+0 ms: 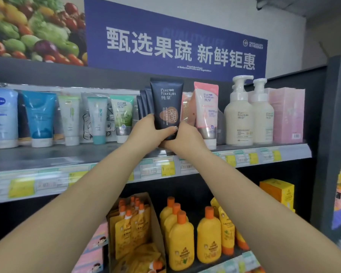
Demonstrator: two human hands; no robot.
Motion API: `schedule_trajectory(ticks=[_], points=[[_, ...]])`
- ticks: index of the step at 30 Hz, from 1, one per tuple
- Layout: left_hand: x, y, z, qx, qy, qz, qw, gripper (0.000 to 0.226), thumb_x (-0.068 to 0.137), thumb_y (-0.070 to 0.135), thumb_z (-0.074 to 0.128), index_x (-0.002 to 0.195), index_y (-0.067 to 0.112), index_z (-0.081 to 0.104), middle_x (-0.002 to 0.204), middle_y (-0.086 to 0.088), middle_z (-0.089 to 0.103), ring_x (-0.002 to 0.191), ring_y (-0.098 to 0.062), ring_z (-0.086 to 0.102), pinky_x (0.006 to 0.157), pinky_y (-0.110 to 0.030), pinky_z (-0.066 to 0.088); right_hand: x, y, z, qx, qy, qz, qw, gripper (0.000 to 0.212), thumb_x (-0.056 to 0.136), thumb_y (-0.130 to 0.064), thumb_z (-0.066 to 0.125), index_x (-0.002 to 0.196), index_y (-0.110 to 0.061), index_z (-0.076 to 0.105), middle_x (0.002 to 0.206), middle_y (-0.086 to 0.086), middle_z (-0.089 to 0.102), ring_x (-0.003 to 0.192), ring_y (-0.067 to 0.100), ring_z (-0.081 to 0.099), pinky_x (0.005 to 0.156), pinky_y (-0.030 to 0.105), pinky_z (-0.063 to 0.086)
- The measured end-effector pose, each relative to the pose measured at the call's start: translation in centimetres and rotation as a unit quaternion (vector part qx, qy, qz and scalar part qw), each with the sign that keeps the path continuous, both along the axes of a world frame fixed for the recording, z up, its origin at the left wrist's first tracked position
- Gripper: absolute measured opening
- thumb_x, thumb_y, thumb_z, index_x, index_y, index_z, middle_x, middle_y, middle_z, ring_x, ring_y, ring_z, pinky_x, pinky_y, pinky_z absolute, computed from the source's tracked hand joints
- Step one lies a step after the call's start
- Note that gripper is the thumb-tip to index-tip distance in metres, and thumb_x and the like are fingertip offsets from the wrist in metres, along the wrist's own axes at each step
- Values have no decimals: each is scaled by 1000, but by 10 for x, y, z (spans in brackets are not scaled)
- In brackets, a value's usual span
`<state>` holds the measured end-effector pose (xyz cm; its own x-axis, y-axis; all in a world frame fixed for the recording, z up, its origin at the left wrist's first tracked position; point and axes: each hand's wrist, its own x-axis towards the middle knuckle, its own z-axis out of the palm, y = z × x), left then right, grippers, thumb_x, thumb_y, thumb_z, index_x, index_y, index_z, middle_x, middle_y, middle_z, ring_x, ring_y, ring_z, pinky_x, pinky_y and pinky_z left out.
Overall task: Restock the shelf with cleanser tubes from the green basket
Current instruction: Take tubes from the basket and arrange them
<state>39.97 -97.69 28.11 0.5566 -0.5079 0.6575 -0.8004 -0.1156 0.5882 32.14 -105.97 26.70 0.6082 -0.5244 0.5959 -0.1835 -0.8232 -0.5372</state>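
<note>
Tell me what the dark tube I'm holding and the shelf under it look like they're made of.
Dark tube: likely soft plastic with a matte finish; it shows little glare and a flat crimped top. Shelf: probably painted metal, grey and smooth, with a faint sheen.

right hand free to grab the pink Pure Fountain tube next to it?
Probably not yet: the right hand and left hand both grip the dark tube. The pink tube stands unobstructed just beside it.
</note>
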Motion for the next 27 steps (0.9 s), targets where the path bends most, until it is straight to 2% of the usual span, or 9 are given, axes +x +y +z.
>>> schedule_trajectory(ticks=[4,8,19,23,27], points=[[-3,3,-2,7,-2,24,1000,40,76,35,71,105,14,55,107,-4,63,93,-20,58,74,-28,43,0,3,2,7,10,2,1000,61,69,-39,74,115,-9,47,108,9,62,97,28,60,81,39,52],[-6,7,-3,2,-2,47,999,40,71,35,75,99,16,53,97,-1,61,86,-18,55,71,-29,42,-3,2,7,11,44,39,998,68,62,-42,76,119,-15,50,109,3,64,98,23,60,86,41,52],[-12,13,-1,-13,4,53,998,36,72,30,77,91,18,48,88,4,54,83,-15,52,68,-26,36,0,-3,7,-21,67,23,997,60,71,-39,74,118,-9,50,104,6,64,93,23,61,82,40,54],[-10,12,-1,-11,11,47,999,36,71,27,78,90,19,49,89,3,57,83,-16,55,69,-27,41,0,-2,10,-21,77,-3,997,60,71,-40,76,117,-8,52,108,8,63,98,25,60,86,39,52],[-8,11,-1,-9,14,55,998,34,69,29,79,88,17,53,89,1,61,82,-18,59,68,-28,44,1,-1,8,-23,71,-14,997,56,72,-40,75,113,-8,55,106,9,64,96,25,60,83,37,52]])
